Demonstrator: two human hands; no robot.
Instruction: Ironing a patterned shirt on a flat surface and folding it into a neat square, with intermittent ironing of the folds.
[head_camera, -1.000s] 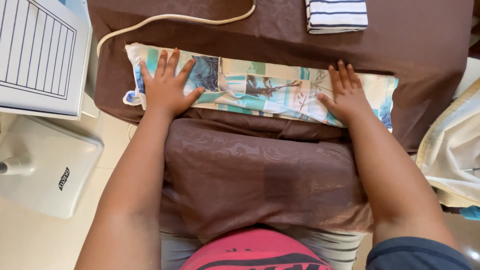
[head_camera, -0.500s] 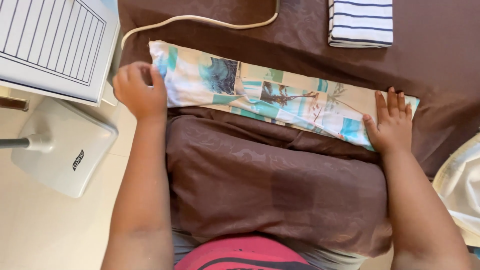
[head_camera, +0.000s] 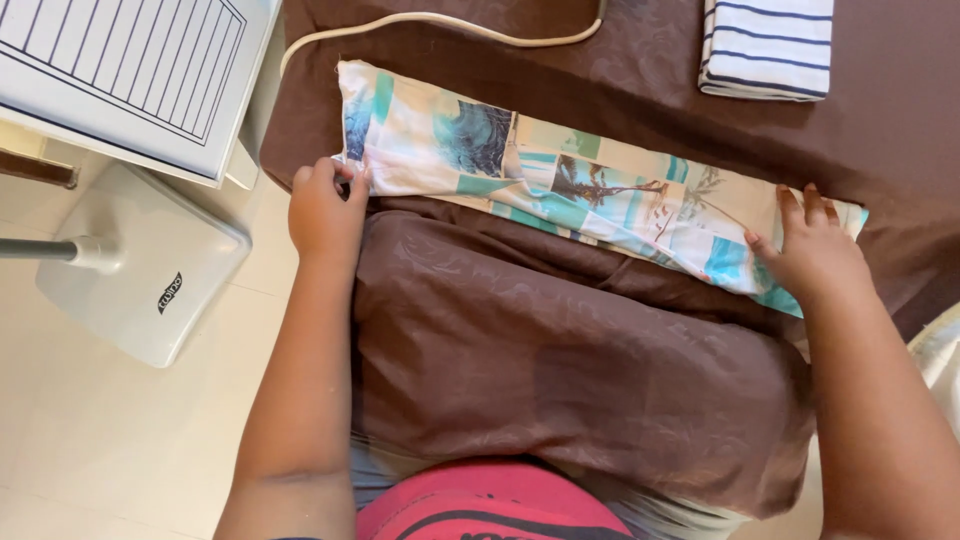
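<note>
The folded cloth (head_camera: 560, 185) lay between the hands; the left hand (head_camera: 326, 212) pinched its near-left corner; the right hand (head_camera: 815, 255) pressed flat, open, on its right end.

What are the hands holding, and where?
The left hand pinches the left end of the folded printed cloth. The right hand only presses flat on its right end.
</note>
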